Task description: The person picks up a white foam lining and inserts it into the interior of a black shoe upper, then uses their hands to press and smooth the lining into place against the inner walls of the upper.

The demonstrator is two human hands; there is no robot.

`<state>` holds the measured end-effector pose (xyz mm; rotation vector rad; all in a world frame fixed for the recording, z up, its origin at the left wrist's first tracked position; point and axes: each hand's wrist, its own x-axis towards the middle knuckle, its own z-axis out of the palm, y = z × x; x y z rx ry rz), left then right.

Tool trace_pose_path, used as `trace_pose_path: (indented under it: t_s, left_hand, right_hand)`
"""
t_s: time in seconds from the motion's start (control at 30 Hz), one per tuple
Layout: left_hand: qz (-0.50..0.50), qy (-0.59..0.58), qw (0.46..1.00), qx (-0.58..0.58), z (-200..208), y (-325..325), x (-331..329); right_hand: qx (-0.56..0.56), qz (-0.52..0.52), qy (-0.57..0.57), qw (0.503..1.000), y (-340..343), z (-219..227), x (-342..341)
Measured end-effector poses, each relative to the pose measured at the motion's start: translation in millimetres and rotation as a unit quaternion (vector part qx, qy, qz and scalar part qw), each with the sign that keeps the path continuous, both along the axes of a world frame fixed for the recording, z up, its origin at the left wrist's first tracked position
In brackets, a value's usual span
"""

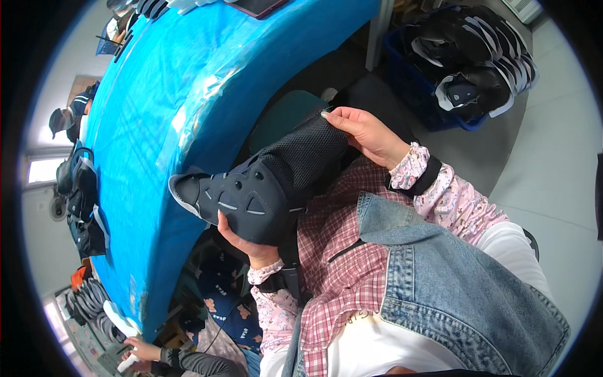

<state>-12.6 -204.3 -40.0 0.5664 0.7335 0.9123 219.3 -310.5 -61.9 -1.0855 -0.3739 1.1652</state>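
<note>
A dark grey boot upper (248, 198) with a black mesh shaft (304, 154) hangs in front of me between both hands. Its light-edged toe points left, toward the blue-covered table. My left hand (251, 245) is closed around the lower side of the upper, thumb on the outside and the other fingers hidden behind it. At the shaft's top edge, my right hand (367, 132) pinches the mesh between thumb and fingers. Both wrists carry dark bands over pink flowered sleeves.
The long table (207, 63) has a blue plastic cover. Right of it, a blue basket (433, 110) is heaped with dark shoe uppers (477, 63). More dark pieces (81, 201) lie along the table's far edge. A co-worker's hands (141, 352) hold something white at lower left.
</note>
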Motion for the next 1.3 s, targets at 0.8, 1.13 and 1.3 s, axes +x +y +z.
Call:
trace_pose_path:
  t_s: [0.8, 1.13, 1.3]
  left_hand:
    - [-0.292, 0.143, 0.935, 0.142, -3.1, -18.9, -51.2]
    - [-0.067, -0.156, 0.983, -0.070, 48.3, -10.2, 13.4]
    - [-0.140, -0.009, 0.990, -0.014, 32.9, -18.8, 15.6]
  right_hand:
    - [0.059, 0.010, -0.314, 0.947, 24.0, 50.1, -15.5]
    - [-0.077, 0.095, -0.577, 0.808, 114.8, 38.4, 26.9]
    - [-0.137, 0.117, -0.688, 0.703, 147.8, 30.2, 10.4]
